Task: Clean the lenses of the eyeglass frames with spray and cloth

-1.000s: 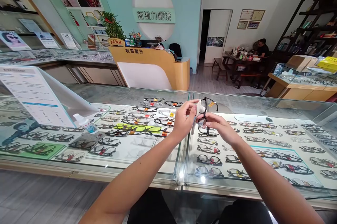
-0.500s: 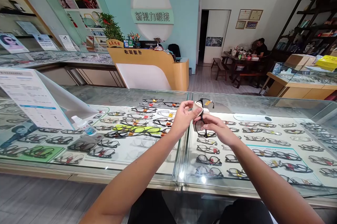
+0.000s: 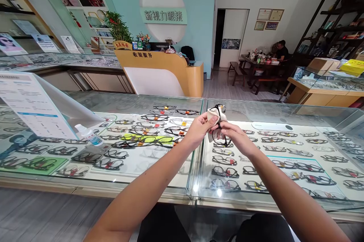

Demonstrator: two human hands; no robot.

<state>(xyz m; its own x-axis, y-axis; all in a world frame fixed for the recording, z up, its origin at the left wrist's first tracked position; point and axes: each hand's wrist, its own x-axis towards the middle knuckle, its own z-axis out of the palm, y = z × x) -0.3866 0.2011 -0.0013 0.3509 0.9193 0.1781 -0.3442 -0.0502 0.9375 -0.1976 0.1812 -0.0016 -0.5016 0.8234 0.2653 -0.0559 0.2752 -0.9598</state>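
Note:
Above the glass display case, both hands work on one pair of black-framed eyeglasses (image 3: 219, 124), turned on end. My left hand (image 3: 201, 128) is closed, pinching a pale cleaning cloth (image 3: 212, 115) against the upper lens. My right hand (image 3: 234, 135) grips the frame near its middle, with the fingers closed around it. The lower lens hangs below my right fingers. Part of the cloth lies behind the frame, and the fingers hide some of the bridge.
Rows of eyeglasses (image 3: 225, 172) lie inside the glass case (image 3: 199, 192). On its top at left stand a small white spray bottle (image 3: 89, 136) and a folded sign (image 3: 31, 105). Beyond are a wooden counter (image 3: 193, 79) and a seated person (image 3: 281, 50).
The eyeglasses have tilted a little in my hands, and the cloth now covers more of the upper lens. Both hands stay in nearly the same place.

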